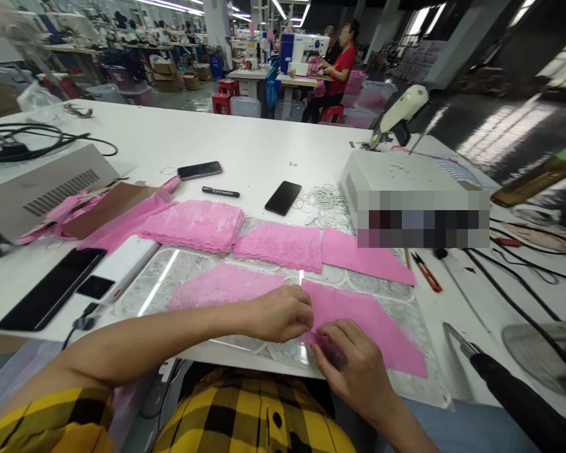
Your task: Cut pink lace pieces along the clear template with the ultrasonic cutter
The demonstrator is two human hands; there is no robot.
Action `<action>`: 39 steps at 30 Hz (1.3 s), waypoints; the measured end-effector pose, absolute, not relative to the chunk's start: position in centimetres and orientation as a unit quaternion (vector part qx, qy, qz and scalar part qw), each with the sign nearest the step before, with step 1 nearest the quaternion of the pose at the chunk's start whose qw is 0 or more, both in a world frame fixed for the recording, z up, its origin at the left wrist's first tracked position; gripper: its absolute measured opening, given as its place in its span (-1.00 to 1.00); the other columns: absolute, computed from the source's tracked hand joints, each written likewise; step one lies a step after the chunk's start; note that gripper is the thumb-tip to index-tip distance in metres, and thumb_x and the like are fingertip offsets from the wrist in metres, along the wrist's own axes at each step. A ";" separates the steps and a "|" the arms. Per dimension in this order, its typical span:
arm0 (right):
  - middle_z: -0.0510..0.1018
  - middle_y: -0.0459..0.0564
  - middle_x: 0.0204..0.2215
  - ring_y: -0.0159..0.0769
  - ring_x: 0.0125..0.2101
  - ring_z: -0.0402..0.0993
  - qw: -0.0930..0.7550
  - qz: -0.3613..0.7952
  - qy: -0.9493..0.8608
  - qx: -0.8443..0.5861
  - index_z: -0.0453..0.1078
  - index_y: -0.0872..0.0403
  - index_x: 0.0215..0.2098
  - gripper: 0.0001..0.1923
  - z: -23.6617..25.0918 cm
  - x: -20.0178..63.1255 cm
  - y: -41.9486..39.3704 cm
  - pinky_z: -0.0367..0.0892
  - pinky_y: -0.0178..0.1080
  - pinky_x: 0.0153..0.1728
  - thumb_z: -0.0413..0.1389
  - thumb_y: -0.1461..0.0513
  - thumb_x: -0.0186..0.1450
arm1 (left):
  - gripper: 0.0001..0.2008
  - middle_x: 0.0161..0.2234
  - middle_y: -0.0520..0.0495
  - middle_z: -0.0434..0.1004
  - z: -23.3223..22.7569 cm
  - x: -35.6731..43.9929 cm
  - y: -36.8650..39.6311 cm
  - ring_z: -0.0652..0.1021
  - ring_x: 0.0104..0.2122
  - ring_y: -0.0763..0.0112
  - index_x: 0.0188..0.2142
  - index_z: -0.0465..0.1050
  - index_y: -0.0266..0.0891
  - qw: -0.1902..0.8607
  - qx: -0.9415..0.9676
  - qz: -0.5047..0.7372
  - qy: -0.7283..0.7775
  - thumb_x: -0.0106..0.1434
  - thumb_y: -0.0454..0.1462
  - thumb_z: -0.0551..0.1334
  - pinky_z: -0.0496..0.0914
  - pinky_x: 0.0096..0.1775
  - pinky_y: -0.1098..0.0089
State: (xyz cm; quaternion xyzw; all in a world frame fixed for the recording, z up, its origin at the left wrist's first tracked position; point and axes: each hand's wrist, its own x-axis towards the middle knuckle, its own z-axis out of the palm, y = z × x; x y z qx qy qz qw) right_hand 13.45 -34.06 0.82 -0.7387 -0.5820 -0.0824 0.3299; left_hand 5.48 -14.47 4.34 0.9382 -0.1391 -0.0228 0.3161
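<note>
left hand (283, 313): fingers curled in, pinching the near-left corner of a plain pink fabric piece (368, 327); forearm comes in from lower left across the table edge
right hand (353, 365): fingers bent, tips pressing the same piece at its near edge; whether it grips or only presses, cannot tell
hands relative: just beside each other, thumbs nearly touching at the fabric corner
plain pink fabric piece: flat on the clear plastic sheet (170, 277), slanting away to the right, near the front table edge
lace piece (224, 286): pink, flat on the sheet, just left of the held piece, under the left wrist
back row: lace stack (193, 223), second lace stack (280, 245), plain pink stack (363, 255), side by side on the far edge of the sheet
scissors (427, 272): small, orange handles, just right of the plain stack
table (245, 145): white, wide
phones: one black phone (283, 197) and one darker phone (199, 169) behind the stacks, marker (221, 192) between them
left side: grey machine box (33, 185), black tablet (51, 286), white power bank (117, 264)
right side: white machine box (405, 182), cables (514, 296) trailing off it
elastic thread pile (323, 204): white, between black phone and white box
clothing: yellow-black checked shirt (245, 415) at bottom
background: a person in red (339, 69) seated at a sewing machine, well apart
</note>
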 end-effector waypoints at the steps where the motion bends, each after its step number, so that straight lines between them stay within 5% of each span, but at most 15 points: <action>1: 0.44 -0.06 -0.44 -0.32 -0.40 0.38 0.319 -0.094 -0.574 -0.749 0.32 0.03 -0.31 -0.95 0.7 13.5 -34.1 0.29 -0.28 -0.40 0.10 0.31 0.29 | -0.90 -0.34 -0.03 0.50 4.3 5.5 -14.4 0.48 -0.28 0.42 -0.39 0.50 -0.27 0.325 0.936 -0.018 -0.134 0.23 -0.44 0.25 0.31 -0.15 0.44; 14: 0.52 -0.03 -0.31 -0.29 -0.33 0.50 0.197 -0.185 -0.397 -0.877 0.43 0.00 -0.19 -0.76 -1.7 17.9 -41.2 0.38 -0.28 -0.43 -0.01 0.31 0.24 | -0.86 -0.36 -0.02 0.46 3.9 5.4 -13.5 0.42 -0.39 0.47 -0.41 0.44 -0.27 0.435 0.895 -0.024 -0.093 0.18 -0.47 0.15 0.28 -0.36 0.51; 22: 0.55 -0.04 -0.29 -0.35 -0.43 0.48 0.226 -0.223 -0.383 -0.868 0.50 -0.03 -0.11 -0.67 0.2 19.1 -38.8 0.37 -0.30 -0.48 0.01 0.30 0.22 | -0.89 -0.49 0.04 0.36 3.9 5.4 -13.6 0.34 -0.47 0.51 -0.52 0.36 -0.28 0.542 0.838 -0.059 -0.038 0.05 -0.47 0.19 0.25 -0.36 0.47; 25: 0.56 -0.03 -0.21 -0.34 -0.31 0.53 0.259 -0.231 -0.451 -0.822 0.49 -0.02 -0.09 -0.58 2.2 18.6 -35.0 0.41 -0.33 -0.41 -0.03 0.39 0.19 | -0.89 -0.48 0.02 0.41 3.8 5.2 -13.0 0.43 -0.47 0.48 -0.47 0.38 -0.29 0.626 0.775 -0.085 0.027 0.17 -0.29 0.21 0.35 -0.35 0.44; 28: 0.57 -0.04 -0.23 -0.32 -0.23 0.54 0.305 -0.215 -0.544 -0.752 0.50 -0.01 -0.14 -0.58 4.1 16.8 -30.2 0.46 -0.32 -0.27 -0.06 0.44 0.18 | -0.63 -0.38 -0.10 0.52 3.8 4.4 -11.7 0.57 -0.37 0.38 -0.32 0.41 -0.32 0.713 0.687 -0.089 0.103 0.28 -0.02 0.13 0.47 -0.25 0.34; 33: 0.57 -0.05 -0.28 -0.38 -0.27 0.54 0.371 -0.115 -0.666 -0.636 0.49 0.00 -0.16 -0.54 5.1 12.0 -23.1 0.49 -0.36 -0.30 -0.07 0.50 0.15 | -0.26 -0.37 -0.15 0.52 4.0 1.0 -8.4 0.61 -0.35 0.30 -0.32 0.36 -0.31 0.791 0.573 -0.048 0.209 0.09 0.37 0.03 0.51 -0.23 0.24; 39: 0.59 -0.02 -0.11 -0.36 -0.13 0.55 0.407 0.039 -0.690 -0.597 0.44 -0.02 0.02 -0.63 4.8 10.6 -20.6 0.52 -0.31 -0.15 0.03 0.38 0.31 | -0.28 -0.43 -0.08 0.51 3.6 -2.7 -5.7 0.60 -0.43 0.32 -0.34 0.39 -0.31 0.782 0.558 -0.035 0.274 -0.06 0.33 0.24 0.51 -0.36 0.32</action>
